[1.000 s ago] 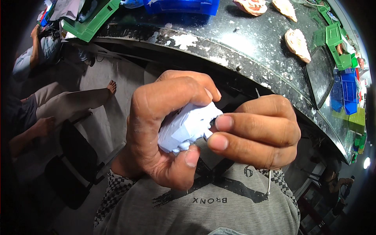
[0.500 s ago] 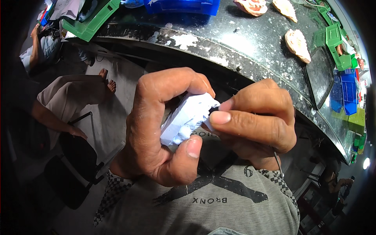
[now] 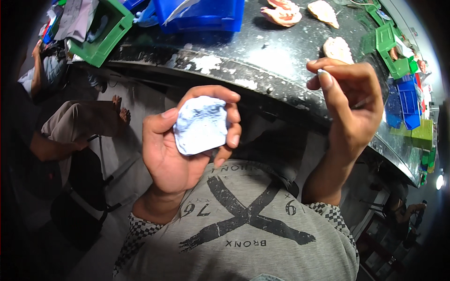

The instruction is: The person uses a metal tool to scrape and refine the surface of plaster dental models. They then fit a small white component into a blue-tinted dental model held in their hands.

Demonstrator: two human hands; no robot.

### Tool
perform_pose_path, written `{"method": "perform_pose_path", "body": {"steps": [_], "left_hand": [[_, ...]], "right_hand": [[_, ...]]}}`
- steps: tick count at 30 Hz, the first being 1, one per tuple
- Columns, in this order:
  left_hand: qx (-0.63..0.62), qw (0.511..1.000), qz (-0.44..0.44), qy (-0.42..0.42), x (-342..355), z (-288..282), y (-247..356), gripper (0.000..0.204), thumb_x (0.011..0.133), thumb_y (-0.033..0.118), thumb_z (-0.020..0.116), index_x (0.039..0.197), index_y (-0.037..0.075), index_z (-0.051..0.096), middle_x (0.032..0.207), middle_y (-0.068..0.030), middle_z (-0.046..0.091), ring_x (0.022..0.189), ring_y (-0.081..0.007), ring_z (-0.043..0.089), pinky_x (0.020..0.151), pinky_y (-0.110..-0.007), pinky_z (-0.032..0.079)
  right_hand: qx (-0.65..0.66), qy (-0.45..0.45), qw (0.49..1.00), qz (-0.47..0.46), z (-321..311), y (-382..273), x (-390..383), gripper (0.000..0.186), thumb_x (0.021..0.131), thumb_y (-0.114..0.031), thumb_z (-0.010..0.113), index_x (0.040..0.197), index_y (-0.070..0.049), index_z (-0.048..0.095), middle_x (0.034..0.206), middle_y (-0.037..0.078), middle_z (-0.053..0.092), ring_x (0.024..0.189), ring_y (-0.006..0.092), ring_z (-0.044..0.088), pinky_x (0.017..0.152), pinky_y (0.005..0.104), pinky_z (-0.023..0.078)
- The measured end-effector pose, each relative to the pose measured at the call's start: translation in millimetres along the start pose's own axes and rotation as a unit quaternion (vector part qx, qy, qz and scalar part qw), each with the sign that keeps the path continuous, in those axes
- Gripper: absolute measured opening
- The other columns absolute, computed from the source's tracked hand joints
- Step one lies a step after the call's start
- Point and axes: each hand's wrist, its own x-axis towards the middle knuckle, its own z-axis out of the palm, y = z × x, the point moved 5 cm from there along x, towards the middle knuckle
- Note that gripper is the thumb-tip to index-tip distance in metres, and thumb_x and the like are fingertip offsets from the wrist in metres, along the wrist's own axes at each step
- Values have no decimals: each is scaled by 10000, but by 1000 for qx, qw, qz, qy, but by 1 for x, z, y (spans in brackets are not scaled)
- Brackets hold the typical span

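Observation:
My left hand [image 3: 164, 154] cups a pale bluish-white, plaster-like block [image 3: 201, 133], its thumb on the left side and the fingers curled round the right. The face turned up looks mostly smooth, with a rough, shadowed hollow toward its upper edge. To the right, apart from the block, my right hand [image 3: 354, 103] is raised by the bench edge. Its thumb and index finger are pinched together. A tiny pale speck shows at the thumb tip; what it is cannot be made out.
On the black, paint-chipped bench [image 3: 276, 61] lie several pinkish-cream lumpy pieces [image 3: 323, 13]. A blue bin [image 3: 201, 18] and a green bin [image 3: 105, 35] stand at the far left. More green bins [image 3: 391, 49] and blue bins [image 3: 408, 100] are right. A person's legs [image 3: 79, 122] show left.
My right hand has left the block and moved up and right. My left hand has turned the block, so a broad, flat face now shows instead of its thick side and ragged edge.

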Motion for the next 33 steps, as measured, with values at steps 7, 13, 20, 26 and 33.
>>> {"method": "perform_pose_path", "body": {"steps": [7,13,20,26,33], "left_hand": [[-18,997,75,19,4,-2,-6,606,917,392,440,1312,-67,422,1178,-215,501,1069,-307,539,683,-370,526],[158,972,175,20,2,7,5,618,909,331,688,1313,1,358,1195,-176,472,1142,-279,525,1014,-485,467],[560,716,415,-15,31,16,14,523,811,8,770,1136,62,364,1107,-150,558,1086,-247,550,1114,-536,350],[683,619,388,-12,52,22,12,421,807,4,771,1062,45,439,1112,-153,627,1064,-313,586,1030,-489,421],[690,623,369,7,57,24,15,393,743,44,828,1048,26,582,1144,-128,687,1056,-278,620,910,-367,498]], "right_hand": [[-244,-106,958,104,-14,-7,25,191,816,2,738,989,-53,677,867,24,670,737,91,607,621,226,451],[-446,-139,878,-107,-6,15,31,231,848,-76,705,1072,-106,655,847,92,636,768,282,671,677,376,528],[-455,-136,877,-80,-9,20,24,300,820,-66,731,1108,-120,666,1006,99,587,874,274,638,720,372,527],[-426,-102,897,-64,-5,12,26,310,866,-58,707,1171,-100,671,1017,130,544,878,257,589,796,354,486],[-448,-44,890,-65,-28,17,25,490,846,99,600,1281,-124,636,1114,135,561,1032,298,576,914,373,469]]}}
